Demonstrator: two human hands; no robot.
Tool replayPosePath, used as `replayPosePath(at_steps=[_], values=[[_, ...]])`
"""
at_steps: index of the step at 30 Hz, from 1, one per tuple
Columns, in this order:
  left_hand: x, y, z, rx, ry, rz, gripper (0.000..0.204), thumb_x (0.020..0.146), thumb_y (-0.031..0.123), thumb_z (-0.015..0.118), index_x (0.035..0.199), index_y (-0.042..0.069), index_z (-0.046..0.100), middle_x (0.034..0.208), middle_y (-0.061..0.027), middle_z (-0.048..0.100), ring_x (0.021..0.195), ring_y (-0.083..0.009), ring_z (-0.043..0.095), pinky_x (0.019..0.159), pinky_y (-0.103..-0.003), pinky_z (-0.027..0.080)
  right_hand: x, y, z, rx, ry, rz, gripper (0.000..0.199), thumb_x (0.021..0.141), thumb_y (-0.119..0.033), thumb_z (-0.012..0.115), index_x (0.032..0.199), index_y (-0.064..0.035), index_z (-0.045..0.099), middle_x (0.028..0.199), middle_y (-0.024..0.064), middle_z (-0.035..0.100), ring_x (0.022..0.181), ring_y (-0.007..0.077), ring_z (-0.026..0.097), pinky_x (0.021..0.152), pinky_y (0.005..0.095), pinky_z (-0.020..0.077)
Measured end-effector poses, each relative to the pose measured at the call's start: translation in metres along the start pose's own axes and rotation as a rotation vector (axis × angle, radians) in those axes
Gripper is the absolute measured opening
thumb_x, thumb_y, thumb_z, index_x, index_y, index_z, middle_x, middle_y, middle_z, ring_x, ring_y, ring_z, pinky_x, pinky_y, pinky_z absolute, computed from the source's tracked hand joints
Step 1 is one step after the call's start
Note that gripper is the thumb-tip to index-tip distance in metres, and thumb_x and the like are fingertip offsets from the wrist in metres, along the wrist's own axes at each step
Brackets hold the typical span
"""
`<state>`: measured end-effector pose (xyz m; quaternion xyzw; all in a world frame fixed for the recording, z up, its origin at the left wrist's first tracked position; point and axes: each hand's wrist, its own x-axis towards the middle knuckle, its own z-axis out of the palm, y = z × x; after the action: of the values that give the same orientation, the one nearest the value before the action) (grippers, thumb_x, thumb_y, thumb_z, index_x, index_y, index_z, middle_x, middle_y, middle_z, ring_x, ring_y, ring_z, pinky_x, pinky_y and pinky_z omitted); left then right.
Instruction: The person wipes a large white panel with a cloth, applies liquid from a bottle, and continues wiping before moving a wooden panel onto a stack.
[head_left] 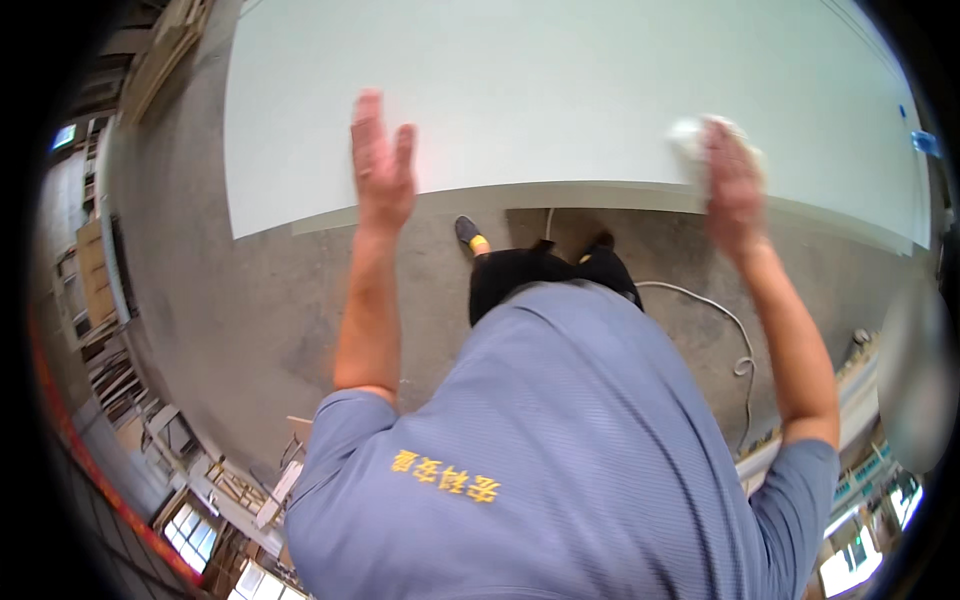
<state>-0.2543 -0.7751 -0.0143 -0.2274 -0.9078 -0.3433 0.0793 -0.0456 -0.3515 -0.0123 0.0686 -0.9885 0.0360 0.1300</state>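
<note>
A large pale panel (540,110) spreads across the far side, its near edge curving just in front of my feet. Over the panel's left part is my left hand (382,165), empty, thumb apart from the outstretched fingers; whether it touches the surface I cannot tell. My right hand (735,185) is at the panel's near edge on the right, closed on a white cloth (688,135) that bunches out around the fingers. Both the cloth and that hand are smeared by motion.
A pale hose or cable (725,315) snakes over the concrete floor (270,300) on the right. Near the panel's right end lies a small blue object (925,142). Wooden boards (160,65) are stacked at the far left, and shelving with timber lines the left side.
</note>
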Motion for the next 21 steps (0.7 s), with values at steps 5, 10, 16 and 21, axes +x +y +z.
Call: replayPosePath(at_steps=[5, 10, 16, 21], values=[[0.014, 0.105, 0.084, 0.522, -0.261, 0.093, 0.080, 0.106, 0.063, 0.036, 0.165, 0.009, 0.025, 0.173, -0.0142, 0.019, 0.161, -0.0301, 0.013, 0.130, -0.048, 0.007, -0.188, 0.210, -0.056, 0.111, 0.115, 0.909, 0.064, 0.085, 0.001, 0.048, 0.149, 0.0057, 0.045, 0.140, 0.0203, 0.058, 0.133, 0.0329, 0.055, 0.116, 0.0448, 0.0434], [0.027, 0.197, 0.158, 0.470, -0.393, 0.314, 0.080, 0.105, 0.055, 0.045, 0.165, 0.008, 0.024, 0.174, -0.0140, 0.016, 0.161, -0.0321, 0.010, 0.130, -0.049, 0.006, -0.193, 0.208, -0.109, 1.888, 0.944, 1.198, 0.074, 0.076, -0.008, 0.052, 0.148, 0.0077, 0.044, 0.149, 0.0221, 0.054, 0.140, 0.0404, 0.050, 0.123, 0.0542, 0.0356], [0.064, 0.258, 0.234, 0.390, -0.507, 0.528, 0.078, 0.105, 0.050, 0.049, 0.163, 0.005, 0.026, 0.173, -0.0170, 0.018, 0.161, -0.0343, 0.011, 0.130, -0.051, 0.007, -0.184, 0.205, -0.118, 1.973, 1.057, 1.054, 0.083, 0.075, -0.016, 0.051, 0.154, 0.0067, 0.038, 0.155, 0.0240, 0.048, 0.143, 0.0433, 0.046, 0.122, 0.0565, 0.0357], [0.063, 0.266, 0.245, 0.324, -0.513, 0.513, 0.077, 0.104, 0.046, 0.053, 0.161, 0.001, 0.028, 0.171, -0.0225, 0.019, 0.159, -0.0406, 0.012, 0.128, -0.055, 0.009, -0.186, 0.246, -0.125, 1.910, 1.089, 0.954, 0.081, 0.076, -0.018, 0.047, 0.153, 0.0064, 0.038, 0.153, 0.0243, 0.049, 0.142, 0.0433, 0.046, 0.122, 0.0571, 0.0373]])
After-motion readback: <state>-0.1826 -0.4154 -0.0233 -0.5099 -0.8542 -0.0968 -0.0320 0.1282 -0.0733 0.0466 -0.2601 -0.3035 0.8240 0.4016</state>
